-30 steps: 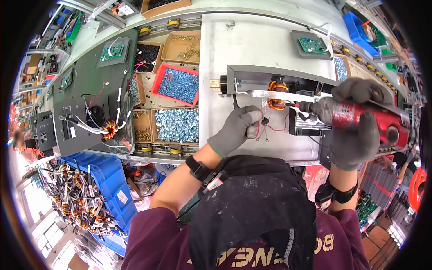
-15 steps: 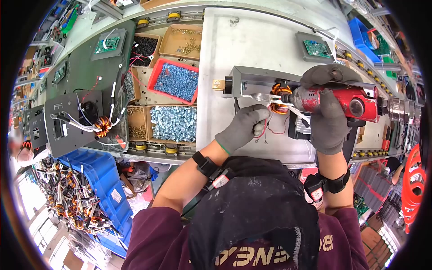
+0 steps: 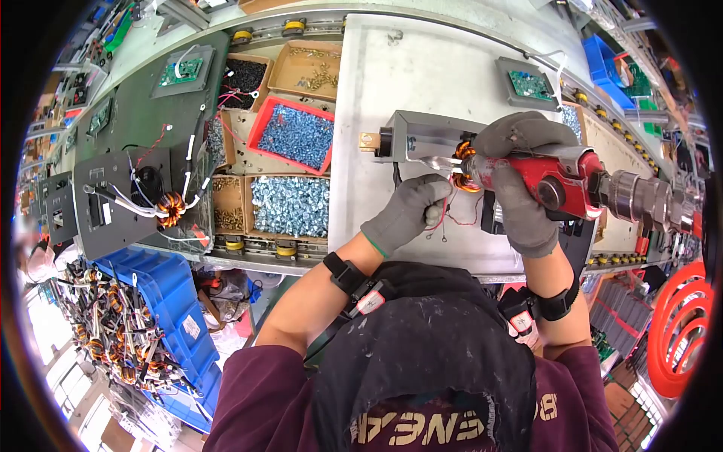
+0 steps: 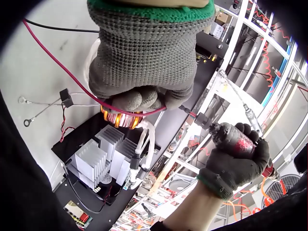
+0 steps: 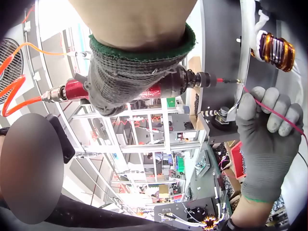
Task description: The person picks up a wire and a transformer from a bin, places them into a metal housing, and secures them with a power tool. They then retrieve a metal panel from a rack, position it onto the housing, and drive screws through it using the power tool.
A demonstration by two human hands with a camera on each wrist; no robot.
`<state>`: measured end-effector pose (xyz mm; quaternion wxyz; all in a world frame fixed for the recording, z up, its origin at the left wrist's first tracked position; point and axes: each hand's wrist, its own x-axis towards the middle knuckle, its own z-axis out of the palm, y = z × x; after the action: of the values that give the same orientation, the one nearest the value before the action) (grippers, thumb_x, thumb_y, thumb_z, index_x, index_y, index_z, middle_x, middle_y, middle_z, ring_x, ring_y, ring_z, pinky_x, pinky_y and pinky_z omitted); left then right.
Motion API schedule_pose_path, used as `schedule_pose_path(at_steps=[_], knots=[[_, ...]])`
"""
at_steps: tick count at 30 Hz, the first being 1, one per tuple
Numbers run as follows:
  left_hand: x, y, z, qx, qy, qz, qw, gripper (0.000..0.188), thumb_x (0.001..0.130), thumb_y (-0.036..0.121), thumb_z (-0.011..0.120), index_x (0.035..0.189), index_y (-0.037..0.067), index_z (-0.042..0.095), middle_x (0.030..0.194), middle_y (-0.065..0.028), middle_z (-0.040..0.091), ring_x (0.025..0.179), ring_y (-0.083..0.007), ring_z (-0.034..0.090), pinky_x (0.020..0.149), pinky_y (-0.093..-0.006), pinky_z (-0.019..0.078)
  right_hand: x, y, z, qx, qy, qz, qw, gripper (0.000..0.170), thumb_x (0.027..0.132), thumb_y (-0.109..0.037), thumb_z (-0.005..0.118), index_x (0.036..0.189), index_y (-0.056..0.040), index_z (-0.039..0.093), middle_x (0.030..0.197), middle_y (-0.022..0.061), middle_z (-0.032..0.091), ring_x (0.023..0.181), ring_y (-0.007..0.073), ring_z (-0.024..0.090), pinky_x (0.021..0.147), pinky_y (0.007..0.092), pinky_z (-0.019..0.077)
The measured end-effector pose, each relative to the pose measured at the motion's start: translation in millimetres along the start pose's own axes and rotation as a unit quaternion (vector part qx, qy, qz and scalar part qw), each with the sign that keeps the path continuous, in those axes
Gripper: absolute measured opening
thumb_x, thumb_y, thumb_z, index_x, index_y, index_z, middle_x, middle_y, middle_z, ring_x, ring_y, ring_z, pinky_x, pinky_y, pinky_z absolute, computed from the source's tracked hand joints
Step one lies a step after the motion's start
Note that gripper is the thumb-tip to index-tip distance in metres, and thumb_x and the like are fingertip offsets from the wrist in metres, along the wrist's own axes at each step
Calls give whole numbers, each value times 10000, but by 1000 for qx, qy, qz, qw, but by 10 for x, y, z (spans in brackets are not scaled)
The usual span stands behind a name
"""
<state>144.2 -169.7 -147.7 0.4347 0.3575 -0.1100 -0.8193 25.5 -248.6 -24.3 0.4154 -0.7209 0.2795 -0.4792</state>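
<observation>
My gloved right hand grips a red air screwdriver, fingers wrapped round its body. In the right wrist view the driver's bit points at a small fastener at the end of a white cable inside the grey metal case. My gloved left hand pinches a thin red wire between thumb and curled fingers, close by the bit tip. Behind them a copper-wound toroid coil sits in the case. Finned heat sinks and a small black connector on leads lie beside it.
Left of the white work board stand a red tray of small screws and a box of larger fasteners. A second panel with a coil lies farther left. A blue crate of coils is below. A circuit board lies behind.
The air screwdriver has moved left with my right hand, over the coil, and its tail has swung toward the camera. My left hand keeps hold of the red wire, nearly in place.
</observation>
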Motion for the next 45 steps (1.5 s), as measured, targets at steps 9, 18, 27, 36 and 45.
schedule_pose_path(at_steps=[9, 18, 27, 36, 45], knots=[[-20, 7, 24, 81, 30, 46, 995, 294, 949, 306, 497, 1048, 46, 589, 836, -15, 574, 731, -83, 530, 668, -233, 445, -213, -662, -406, 90, 99, 39, 990, 426, 774, -121, 658, 1151, -20, 488, 1037, 154, 583, 949, 292, 601, 845, 387, 504], [-233, 3, -190, 164, 32, 0, 986, 395, 957, 328, 495, 1183, 6, 534, 1016, -54, 587, 913, -141, 563, 831, -304, 476, -2694, -1099, -1658, -26, 260, 354, 898, 438, 760, 5, 679, 1145, -68, 484, 964, 91, 573, 764, 173, 578, 636, 324, 506], [-404, 70, 2, 224, 90, -29, 970, 260, 937, 216, 518, 1085, 10, 574, 941, -31, 602, 809, -101, 567, 738, -246, 477, -4975, -128, -1886, -438, 225, 497, 714, 524, 742, -125, 735, 1193, -28, 485, 1021, 143, 584, 925, 303, 582, 792, 390, 468], [-559, 187, 214, 483, 74, -21, 872, 272, 907, 216, 553, 1045, -15, 595, 847, -26, 595, 792, -91, 533, 734, -253, 448, -3408, -582, -1540, -219, 88, 515, 824, 243, 809, -126, 667, 1024, -38, 596, 864, 68, 631, 778, 178, 618, 699, 286, 492], [-794, 341, 37, 599, 33, 101, 794, 271, 835, 133, 590, 1098, 90, 638, 953, -101, 649, 817, -183, 602, 769, -304, 482, 222, -812, -1358, -115, 18, 104, 988, 292, 841, -74, 627, 1117, -3, 564, 904, 48, 592, 818, 121, 563, 736, 265, 478]])
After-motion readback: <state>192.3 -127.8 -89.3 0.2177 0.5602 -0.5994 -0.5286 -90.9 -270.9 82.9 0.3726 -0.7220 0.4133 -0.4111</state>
